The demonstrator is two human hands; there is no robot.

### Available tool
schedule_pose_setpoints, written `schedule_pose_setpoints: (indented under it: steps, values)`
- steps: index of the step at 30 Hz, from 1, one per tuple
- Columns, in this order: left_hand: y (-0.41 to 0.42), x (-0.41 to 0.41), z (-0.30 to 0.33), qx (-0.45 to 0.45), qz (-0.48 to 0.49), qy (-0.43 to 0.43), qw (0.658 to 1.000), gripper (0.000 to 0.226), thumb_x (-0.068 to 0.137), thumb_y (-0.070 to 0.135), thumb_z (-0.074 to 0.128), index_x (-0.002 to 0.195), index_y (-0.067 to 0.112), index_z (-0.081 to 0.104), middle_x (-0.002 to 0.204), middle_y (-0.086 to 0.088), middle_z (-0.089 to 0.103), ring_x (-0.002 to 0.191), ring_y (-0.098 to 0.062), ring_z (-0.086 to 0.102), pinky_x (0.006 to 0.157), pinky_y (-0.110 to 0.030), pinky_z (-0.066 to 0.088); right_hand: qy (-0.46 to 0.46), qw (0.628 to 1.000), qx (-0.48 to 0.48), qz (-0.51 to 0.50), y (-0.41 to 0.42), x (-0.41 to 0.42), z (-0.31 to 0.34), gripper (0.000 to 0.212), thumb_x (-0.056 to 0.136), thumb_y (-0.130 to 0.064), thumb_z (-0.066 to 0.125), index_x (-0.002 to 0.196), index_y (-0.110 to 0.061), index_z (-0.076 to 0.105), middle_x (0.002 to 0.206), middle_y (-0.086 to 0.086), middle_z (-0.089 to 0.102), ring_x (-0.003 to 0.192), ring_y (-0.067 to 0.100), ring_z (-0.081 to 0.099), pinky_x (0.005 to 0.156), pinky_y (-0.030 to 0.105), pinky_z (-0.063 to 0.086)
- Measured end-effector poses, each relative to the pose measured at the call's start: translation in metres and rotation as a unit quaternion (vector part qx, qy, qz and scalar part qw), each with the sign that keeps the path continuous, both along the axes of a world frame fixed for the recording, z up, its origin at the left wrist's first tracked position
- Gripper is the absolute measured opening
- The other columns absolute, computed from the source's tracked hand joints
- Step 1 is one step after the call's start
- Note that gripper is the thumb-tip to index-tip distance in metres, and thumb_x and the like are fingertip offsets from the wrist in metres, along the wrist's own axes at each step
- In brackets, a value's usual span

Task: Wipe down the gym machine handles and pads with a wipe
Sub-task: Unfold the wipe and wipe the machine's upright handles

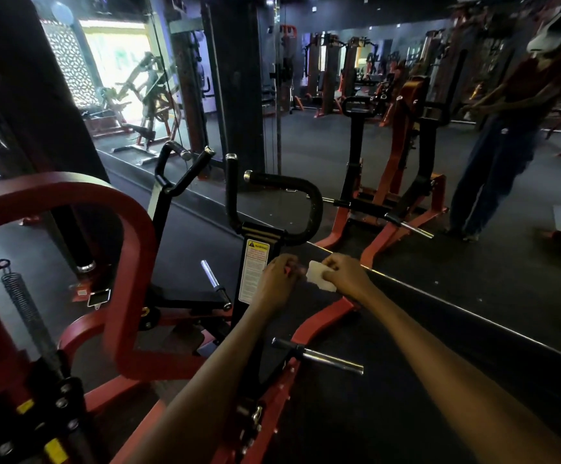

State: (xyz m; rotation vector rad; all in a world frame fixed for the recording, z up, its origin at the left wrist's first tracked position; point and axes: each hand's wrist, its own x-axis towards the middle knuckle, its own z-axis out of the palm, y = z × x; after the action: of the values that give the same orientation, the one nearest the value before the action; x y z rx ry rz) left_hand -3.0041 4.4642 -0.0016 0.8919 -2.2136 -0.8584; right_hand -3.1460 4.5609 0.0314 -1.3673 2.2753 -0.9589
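Observation:
A small white wipe (pixel 319 277) is held in front of me, below the machine's curved black handle (pixel 300 200). My right hand (pixel 344 272) pinches the wipe's right side. My left hand (pixel 280 277) is curled just to the wipe's left, fingertips near its edge; whether it grips the wipe is unclear. A second straight black handle (pixel 231 192) rises beside the curved one, both on a black post with a white warning label (pixel 254 271). Further left stands another black handle pair (pixel 175 165).
A red curved frame (pixel 128 236) fills the left foreground with a spring (pixel 26 306). Chrome weight pegs (pixel 331 358) (pixel 210 274) stick out low. A wall mirror (pixel 473 195) ahead reflects the machine and a standing person (pixel 503 142). Dark rubber floor lies to the right.

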Motion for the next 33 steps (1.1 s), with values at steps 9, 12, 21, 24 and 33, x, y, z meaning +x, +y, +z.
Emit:
schedule_pose_setpoints:
  steps: [9, 12, 21, 24, 33]
  values:
    - [-0.018, 0.022, -0.019, -0.052, 0.110, -0.009, 0.993, 0.034, 0.100, 0.032, 0.048, 0.127, 0.012, 0.053, 0.131, -0.010, 0.056, 0.113, -0.027, 0.058, 0.090, -0.040, 0.049, -0.162, 0.982, -0.044, -0.091, -0.018, -0.009, -0.012, 0.021, 0.083, -0.002, 0.063, 0.104, 0.000, 0.065, 0.102, 0.019, 0.066, 0.083, 0.029, 0.067, 0.064, 0.040, 0.059]
    - [-0.049, 0.012, -0.027, -0.078, 0.108, -0.026, 0.991, 0.034, 0.100, 0.031, 0.048, 0.127, 0.011, 0.053, 0.131, -0.010, 0.055, 0.117, -0.027, 0.054, 0.096, -0.039, 0.045, -0.112, 0.986, -0.066, -0.102, -0.039, -0.019, -0.009, 0.025, 0.082, -0.005, 0.064, 0.107, -0.002, 0.066, 0.104, 0.015, 0.068, 0.082, 0.019, 0.063, 0.056, 0.018, 0.047]
    - [-0.154, -0.024, -0.057, -0.181, 0.038, -0.052, 0.981, 0.057, 0.095, 0.042, 0.028, 0.140, 0.012, 0.046, 0.151, -0.009, 0.038, 0.145, -0.026, 0.025, 0.119, -0.047, 0.020, -0.006, 0.992, -0.079, -0.101, -0.110, -0.040, 0.008, 0.033, 0.083, -0.006, 0.065, 0.115, -0.004, 0.066, 0.113, 0.011, 0.067, 0.102, 0.021, 0.061, 0.078, 0.016, 0.038]
    - [-0.182, -0.036, -0.060, -0.221, 0.020, -0.078, 0.972, 0.056, 0.098, 0.042, 0.027, 0.140, 0.010, 0.046, 0.152, -0.012, 0.037, 0.146, -0.028, 0.022, 0.119, -0.048, 0.017, 0.024, 0.990, -0.086, -0.105, -0.125, -0.048, 0.011, 0.032, 0.085, -0.004, 0.062, 0.116, -0.006, 0.066, 0.114, 0.010, 0.067, 0.104, 0.020, 0.060, 0.073, 0.008, 0.032]
    - [-0.231, -0.050, -0.076, -0.301, -0.037, -0.080, 0.949, 0.044, 0.099, 0.035, 0.036, 0.125, 0.010, 0.061, 0.126, -0.008, 0.061, 0.127, -0.028, 0.050, 0.117, -0.042, 0.022, 0.157, 0.962, -0.222, -0.038, -0.191, -0.059, 0.043, 0.030, 0.085, 0.005, 0.056, 0.113, 0.000, 0.065, 0.112, 0.015, 0.067, 0.106, 0.023, 0.062, 0.094, 0.026, 0.048]
